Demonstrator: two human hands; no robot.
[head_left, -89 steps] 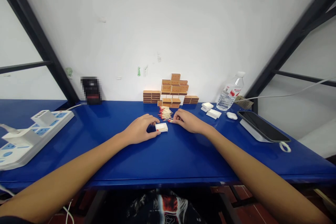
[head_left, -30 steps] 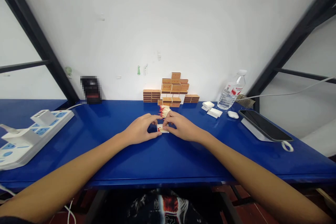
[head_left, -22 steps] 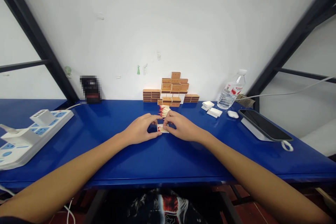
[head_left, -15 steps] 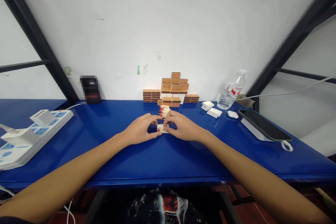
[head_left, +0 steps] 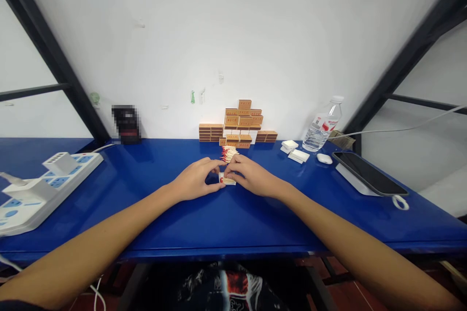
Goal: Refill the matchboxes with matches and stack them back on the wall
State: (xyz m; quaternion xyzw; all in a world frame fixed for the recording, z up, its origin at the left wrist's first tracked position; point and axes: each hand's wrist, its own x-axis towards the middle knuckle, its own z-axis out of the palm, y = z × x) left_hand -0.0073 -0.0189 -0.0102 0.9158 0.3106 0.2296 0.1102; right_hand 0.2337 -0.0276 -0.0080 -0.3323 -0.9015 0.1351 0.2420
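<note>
far left: white power strip [head_left: 47, 180] on the blue table [head_left: 233, 223], well apart from the hands. a dark blurred object [head_left: 126, 124] stands at the wall behind it.

left hand [head_left: 193, 182]: palm down, fingers curled in, thumb and forefinger closed on the left end of the match tray [head_left: 227, 180]. a light hold; the tray sits flat on the table, not lifted.

match tray: small open white drawer, dead centre, lying between the two hands and touching both. its long axis runs left to right across the table, a touch skewed. the sticks inside lie along that axis, red heads at the left hand's end.

right hand [head_left: 252, 176]: palm down, fingers bent, tips down on the right part of the tray and the sticks in it. cannot tell whether it pinches a stick or only presses, since the fingertips hide that.

neither hand is nearer; each has one end.

just beyond the tray, toward the wall: loose matches [head_left: 229, 152] in a heap, closest to the right hand's fingers. behind them, stacked matchboxes [head_left: 241, 125] against the wall.

right side: spare white trays [head_left: 295, 153], water bottle [head_left: 323, 129], small white case [head_left: 324, 158], phone [head_left: 368, 175] propped on a stand, all well apart from the hands.
</note>
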